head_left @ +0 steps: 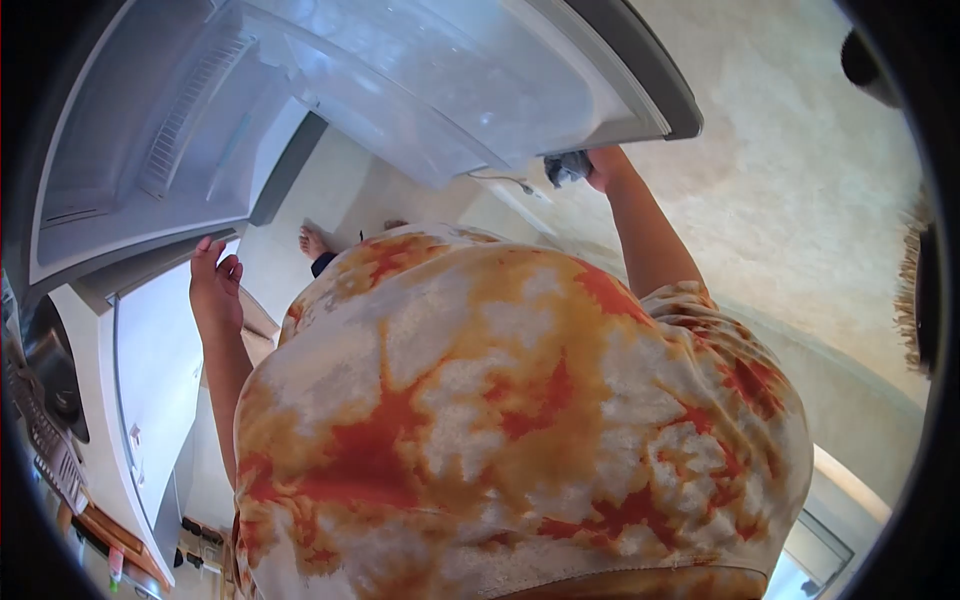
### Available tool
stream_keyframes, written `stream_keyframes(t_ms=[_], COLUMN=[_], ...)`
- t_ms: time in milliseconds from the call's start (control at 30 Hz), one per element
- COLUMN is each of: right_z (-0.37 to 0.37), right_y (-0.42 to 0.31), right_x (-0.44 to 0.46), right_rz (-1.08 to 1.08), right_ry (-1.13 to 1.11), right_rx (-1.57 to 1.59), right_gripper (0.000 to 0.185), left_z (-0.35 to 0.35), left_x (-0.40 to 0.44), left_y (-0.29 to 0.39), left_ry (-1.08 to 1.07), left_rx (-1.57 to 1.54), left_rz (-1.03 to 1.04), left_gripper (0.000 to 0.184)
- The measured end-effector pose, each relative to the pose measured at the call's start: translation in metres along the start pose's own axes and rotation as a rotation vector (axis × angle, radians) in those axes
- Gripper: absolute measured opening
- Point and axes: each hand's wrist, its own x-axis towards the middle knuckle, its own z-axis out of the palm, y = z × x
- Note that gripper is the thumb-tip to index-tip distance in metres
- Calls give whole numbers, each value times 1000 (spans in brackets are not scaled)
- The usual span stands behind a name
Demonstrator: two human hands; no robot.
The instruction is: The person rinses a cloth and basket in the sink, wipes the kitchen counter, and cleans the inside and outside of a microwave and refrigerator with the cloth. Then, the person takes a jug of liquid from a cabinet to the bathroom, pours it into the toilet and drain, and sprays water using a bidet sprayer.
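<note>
My right hand [603,170] bunches a grey cloth [568,169] at the open door's edge [684,118], apparently mid-wipe; my left hand [216,290], loosely open, looks empty beside the fridge [190,150]. Further wiping needs the door steady.

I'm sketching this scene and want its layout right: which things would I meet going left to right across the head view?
Round dark basin, left hand, bare foot, crumpled grey cloth, right hand, dark object with brown bristly edge.
</note>
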Motion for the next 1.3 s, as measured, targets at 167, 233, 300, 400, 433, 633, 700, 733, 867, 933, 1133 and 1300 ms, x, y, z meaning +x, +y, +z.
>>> stream_keyframes(t_ms=[167,233,300,400,433,633,700,733,867,933,1133,1300], right_z=[17,31,40,53,61,119,146,162,240,272,316,351], right_y=[-5,-12,-13,-8,-4,62,92,102,60,22,-42,-79], right_x=[-4,-14,-20,-27,-29,-33,-41,-48,-142,-187,-217,-193], right_rz=[23,21,51,112,118,193,198,172,-524,31,-94,-286], right_ry=[-141,-136,-149,-173,-199,-436,-528,-579,-777,-1019,-1191,-1104], right_rx=[-24,-14,-28,-56,-72,-310,-502,-630,-1253,-718,108,323], right_gripper=[17,12,13,18,19,29,32,34,42,44,48,50], left_z=[41,50,49,41,31,-31,-61,-76,-140,-165,-208,-207], left_x=[-57,-75,-86,-97,-97,-105,-111,-118,-137,-148,-153,-147], left_y=[-23,-25,-25,-23,-23,-5,5,12,26,29,35,46], left_ry=[10,-5,4,10,15,5,-11,-6,85,110,181,184], left_rx=[58,63,56,30,24,25,55,85,116,107,-31,-24], left_rz=[-35,-35,-24,9,19,91,111,123,128,115,112,174], left_gripper=[39,37,35,31,30,25,25,25,25,25,16,17])
